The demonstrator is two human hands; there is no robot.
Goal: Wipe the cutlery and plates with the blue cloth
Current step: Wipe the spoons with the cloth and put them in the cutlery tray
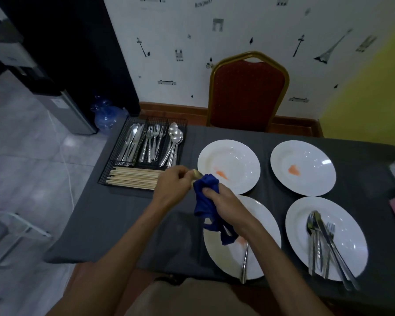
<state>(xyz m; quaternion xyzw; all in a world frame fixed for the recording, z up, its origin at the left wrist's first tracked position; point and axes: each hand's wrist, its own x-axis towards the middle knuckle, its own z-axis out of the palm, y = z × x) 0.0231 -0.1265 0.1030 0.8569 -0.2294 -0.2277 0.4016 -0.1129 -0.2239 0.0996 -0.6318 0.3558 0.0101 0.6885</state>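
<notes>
A tabletop (114, 215) draped in dark grey cloth fills the lower middle of the view. Directly behind its far edge stands 1 chair (248, 94) with a red padded back and a gold frame, against a white wall (192, 53) printed with small black landmark drawings. To the right of the chair the wall turns yellow (379, 87). A brown wooden skirting (169, 109) runs along the wall's foot. Left of the chair is a dark panel (78, 53), then a grey appliance (71, 110) with a blue water jug (107, 117) beside it on pale glossy floor tiles (27, 160). The light is dim.
</notes>
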